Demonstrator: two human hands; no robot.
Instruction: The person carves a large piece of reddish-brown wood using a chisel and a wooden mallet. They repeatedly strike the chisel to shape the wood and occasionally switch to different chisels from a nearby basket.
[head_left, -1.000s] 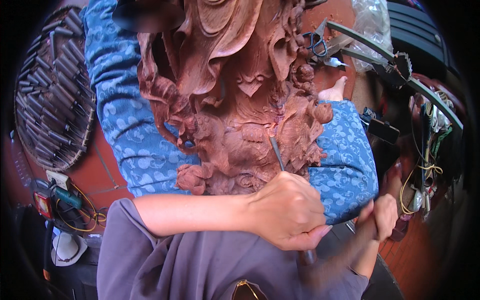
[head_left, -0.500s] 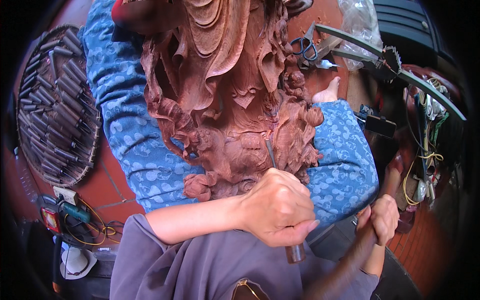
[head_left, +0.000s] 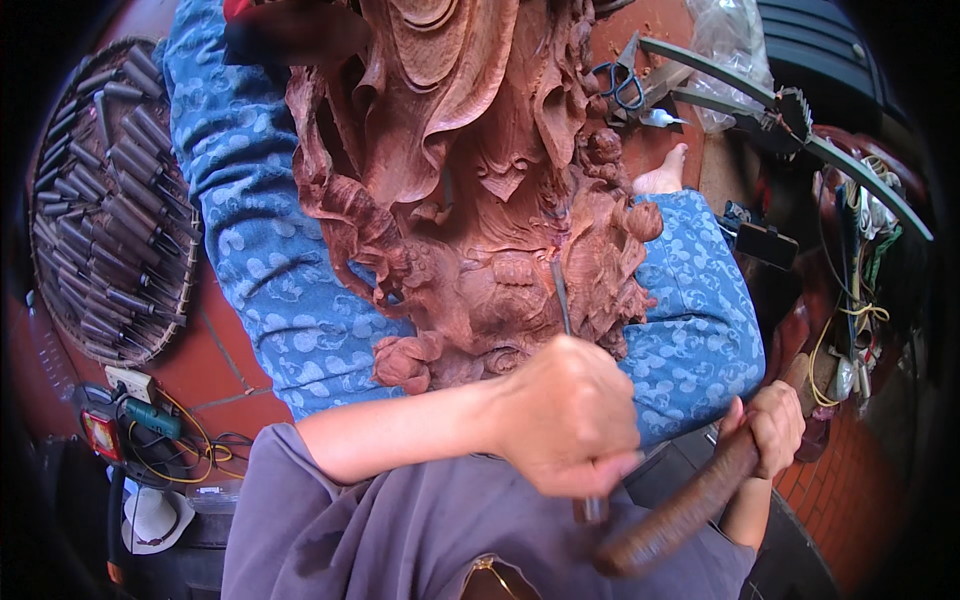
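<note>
A large reddish-brown wood carving (head_left: 455,290) with draped folds and knobbly figures lies between my blue-trousered legs. My left hand (head_left: 572,415) is closed around a chisel (head_left: 560,295). Its narrow metal blade points away from me, with the tip against the carved base right of centre. The butt of the chisel's handle sticks out below my fist. At the lower right, my right hand (head_left: 773,430) grips a wooden mallet (head_left: 685,505) shaped like a thick club. The mallet's near end is close to the chisel's butt; I cannot tell whether they touch.
A round woven tray (head_left: 190,300) of several wooden-handled tools lies on the tiled floor at left. Below it are a power strip (head_left: 130,383), cords and a white hat (head_left: 155,520). Blue-handled scissors (head_left: 625,88), a metal clamp-like frame (head_left: 715,72) and a phone (head_left: 766,246) lie at right.
The near end of the mallet has swung up closer to the chisel's butt. My left hand stays closed on the chisel at the carving. The whole view has shifted slightly.
</note>
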